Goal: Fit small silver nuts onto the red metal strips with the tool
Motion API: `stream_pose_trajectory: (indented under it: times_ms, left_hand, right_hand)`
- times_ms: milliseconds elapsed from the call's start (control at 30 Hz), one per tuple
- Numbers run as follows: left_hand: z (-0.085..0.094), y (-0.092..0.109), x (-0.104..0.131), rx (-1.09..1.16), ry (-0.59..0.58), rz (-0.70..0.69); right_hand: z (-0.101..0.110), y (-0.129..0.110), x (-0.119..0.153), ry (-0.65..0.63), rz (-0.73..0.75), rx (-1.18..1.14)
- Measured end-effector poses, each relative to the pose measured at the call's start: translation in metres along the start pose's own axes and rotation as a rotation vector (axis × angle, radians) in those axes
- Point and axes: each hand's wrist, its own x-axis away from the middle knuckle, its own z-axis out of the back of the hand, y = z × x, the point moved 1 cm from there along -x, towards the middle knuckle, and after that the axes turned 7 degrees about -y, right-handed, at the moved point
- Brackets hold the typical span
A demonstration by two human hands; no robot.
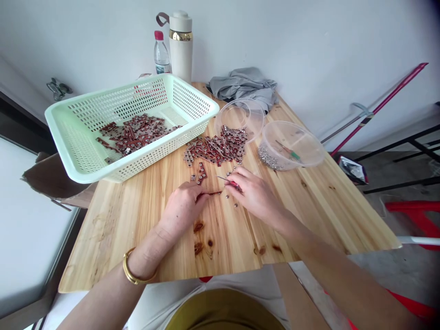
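Note:
My left hand point(184, 204) is closed on a thin dark-red strip point(215, 193) that it holds edge-up just above the wooden table. My right hand point(250, 190) is closed around a small tool with a red handle and a thin metal shaft point(222, 178), which looks like a screwdriver; the shaft points left, toward the strip. Small silver beads or nuts point(235, 206) lie loose beside my right fingers. A few red strips with metal contacts point(201, 173) lie just beyond my left hand. Behind them is a larger pile of such strips point(220, 145).
A pale green basket point(134, 170) at left holds many similar strips. A round clear tub point(292, 146) at right contains small metal parts and a green-handled tool. A clear lid point(252, 117), grey cloth point(244, 85), white flask point(181, 55) and plastic bottle point(161, 55) stand or lie behind.

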Motion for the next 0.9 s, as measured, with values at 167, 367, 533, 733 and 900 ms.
stream_pose_trajectory:
  times_ms: [167, 367, 533, 733, 900]
  left_hand:
    - [0.0, 0.004, -0.001, -0.029, -0.023, 0.009]
    - [0.001, 0.005, -0.001, -0.011, -0.014, -0.017]
    - [0.001, 0.004, -0.001, -0.041, -0.01, -0.004]
    - [0.001, 0.006, -0.001, -0.066, -0.029, 0.044]
    - [0.001, 0.005, -0.002, -0.07, -0.023, 0.077]
  right_hand:
    - [-0.008, -0.018, 0.004, 0.092, -0.005, -0.17]
    - [-0.025, -0.023, 0.003, 0.109, 0.0, -0.055]
    - [-0.03, -0.021, 0.006, 0.165, 0.033, -0.076]
    - [-0.034, -0.021, 0.008, 0.226, 0.075, -0.065]
    - [-0.034, -0.024, 0.015, 0.188, 0.082, -0.091]
